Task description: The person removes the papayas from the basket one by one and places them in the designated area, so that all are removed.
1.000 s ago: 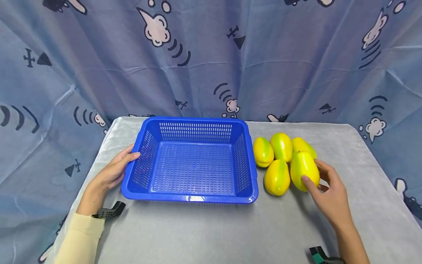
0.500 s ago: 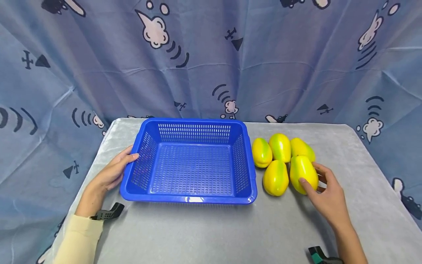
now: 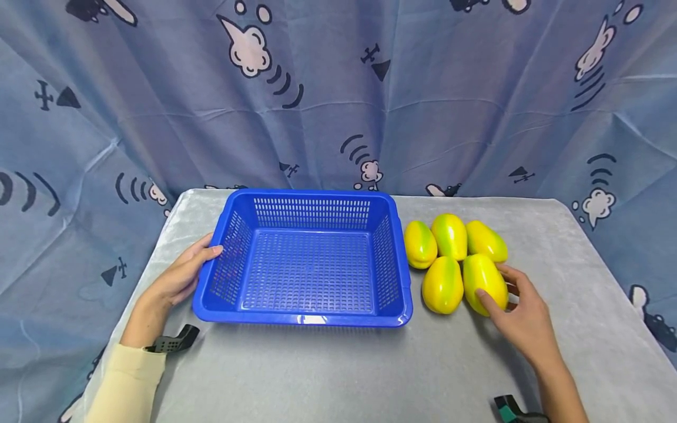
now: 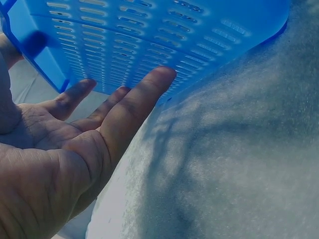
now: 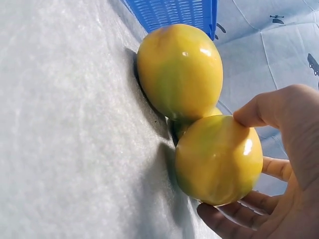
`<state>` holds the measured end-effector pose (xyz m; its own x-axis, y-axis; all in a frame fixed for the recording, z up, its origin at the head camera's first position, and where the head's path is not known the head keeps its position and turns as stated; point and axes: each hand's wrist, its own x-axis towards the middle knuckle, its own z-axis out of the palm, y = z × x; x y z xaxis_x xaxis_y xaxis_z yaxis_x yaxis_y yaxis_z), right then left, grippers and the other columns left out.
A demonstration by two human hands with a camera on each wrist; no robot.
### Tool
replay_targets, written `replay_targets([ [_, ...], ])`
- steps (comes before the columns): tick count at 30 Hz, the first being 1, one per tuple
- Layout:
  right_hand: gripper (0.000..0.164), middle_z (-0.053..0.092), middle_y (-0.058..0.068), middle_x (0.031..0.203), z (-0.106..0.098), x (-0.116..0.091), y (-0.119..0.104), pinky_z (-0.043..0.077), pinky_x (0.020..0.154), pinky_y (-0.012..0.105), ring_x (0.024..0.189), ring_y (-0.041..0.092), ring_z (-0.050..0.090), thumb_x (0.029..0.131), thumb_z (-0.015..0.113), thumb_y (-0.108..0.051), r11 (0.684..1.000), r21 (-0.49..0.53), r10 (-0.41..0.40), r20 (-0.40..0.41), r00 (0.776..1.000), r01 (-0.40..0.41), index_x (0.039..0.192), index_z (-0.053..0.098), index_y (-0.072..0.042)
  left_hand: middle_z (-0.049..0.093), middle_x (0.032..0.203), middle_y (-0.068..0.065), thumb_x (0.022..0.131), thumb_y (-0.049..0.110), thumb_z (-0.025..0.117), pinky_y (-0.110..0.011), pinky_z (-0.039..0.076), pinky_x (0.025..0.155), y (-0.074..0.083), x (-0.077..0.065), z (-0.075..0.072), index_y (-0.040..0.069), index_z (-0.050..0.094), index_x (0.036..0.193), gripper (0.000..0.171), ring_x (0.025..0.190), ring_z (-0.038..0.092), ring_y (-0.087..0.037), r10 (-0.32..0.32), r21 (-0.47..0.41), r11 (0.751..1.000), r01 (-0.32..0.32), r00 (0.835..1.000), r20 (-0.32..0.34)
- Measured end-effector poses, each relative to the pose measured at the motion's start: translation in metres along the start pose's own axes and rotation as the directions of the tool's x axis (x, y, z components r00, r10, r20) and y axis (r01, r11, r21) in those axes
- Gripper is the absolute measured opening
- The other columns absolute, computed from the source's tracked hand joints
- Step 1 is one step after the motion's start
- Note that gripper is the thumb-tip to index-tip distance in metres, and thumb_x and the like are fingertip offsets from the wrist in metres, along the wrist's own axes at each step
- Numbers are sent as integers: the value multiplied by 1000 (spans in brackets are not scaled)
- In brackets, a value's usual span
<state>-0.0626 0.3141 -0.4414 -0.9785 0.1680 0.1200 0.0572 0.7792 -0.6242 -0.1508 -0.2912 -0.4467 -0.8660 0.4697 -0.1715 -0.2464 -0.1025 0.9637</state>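
Observation:
My left hand (image 3: 181, 271) grips the left side of a blue plastic basket (image 3: 338, 319), thumb over the rim. In the left wrist view its fingers lie against the outer slotted wall (image 4: 142, 42). With thumb and fingers around it, my right hand (image 3: 529, 323) holds a yellow-green papaya (image 3: 482, 281), the front right one of a cluster. The right wrist view shows the thumb on top of that papaya (image 5: 217, 159) and fingertips under it. Another papaya (image 3: 443, 285) lies just to its left. Behind them are three more: left (image 3: 421, 245), middle (image 3: 449, 236) and right (image 3: 485, 241).
A grey cloth covers the table (image 3: 296, 376), whose back edge meets a patterned blue curtain (image 3: 317, 117). The basket's inside floor (image 3: 312, 270) is bare. The papayas lie close along its right side.
My right hand has brought the held papaya down and slightly toward me, baring more of the one behind it. The left hand keeps its grip on the basket.

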Motion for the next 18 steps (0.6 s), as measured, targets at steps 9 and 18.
replay_targets([
  [9, 72, 51, 34, 148, 3, -1, -1, 52, 92, 63, 125, 51, 54, 98, 75, -31, 999, -41, 20, 46, 999, -18, 153, 42, 4, 73, 123, 1, 114, 19, 41, -36, 65, 87, 1, 0, 1, 8, 19, 163, 55, 106, 75, -16, -1, 16, 1000, 1, 1000, -4],
  [18, 73, 52, 35, 144, 3, -1, -1, 53, 91, 64, 122, 50, 55, 99, 74, -35, 997, -71, 26, 66, 997, -21, 152, 44, 5, 73, 123, 0, 114, 20, 41, -36, 66, 86, 1, 0, 1, 9, 21, 161, 53, 106, 75, -16, 1, 16, 1000, -1, 1000, 0],
])
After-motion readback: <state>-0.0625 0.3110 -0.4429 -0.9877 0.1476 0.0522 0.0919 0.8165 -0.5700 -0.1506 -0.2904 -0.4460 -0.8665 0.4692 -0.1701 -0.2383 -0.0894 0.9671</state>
